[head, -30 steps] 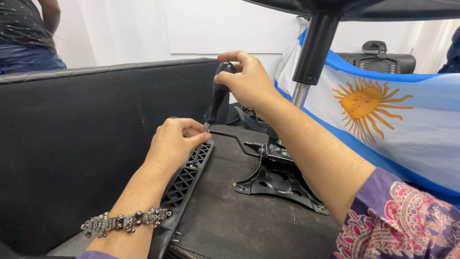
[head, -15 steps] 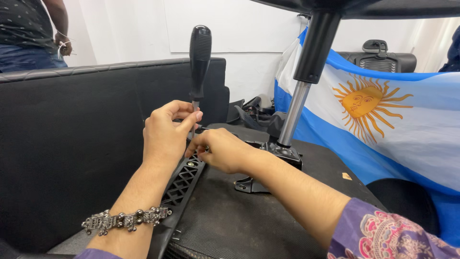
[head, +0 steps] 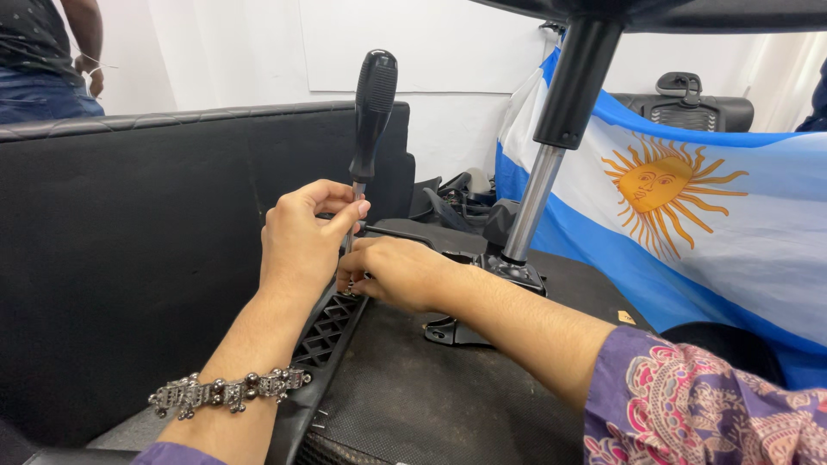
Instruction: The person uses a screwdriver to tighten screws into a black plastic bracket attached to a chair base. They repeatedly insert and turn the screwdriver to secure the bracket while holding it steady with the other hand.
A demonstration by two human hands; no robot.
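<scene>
Two hands meet at the screwdriver (head: 369, 129): left hand (head: 303, 239) pinches its upright shaft, right hand (head: 392, 271) curls closed at the tip on the upturned chair base (head: 405, 387), steadying it; seemingly mid-fastening.

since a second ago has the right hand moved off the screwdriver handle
Yes. The right hand has come down from the top of the screwdriver to its tip, level with the base of the chrome post.

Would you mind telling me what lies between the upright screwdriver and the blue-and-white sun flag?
In the head view, between the screwdriver and the flag stands the chair's gas-lift column, black above, chrome below, rising from its mounting plate.
</scene>
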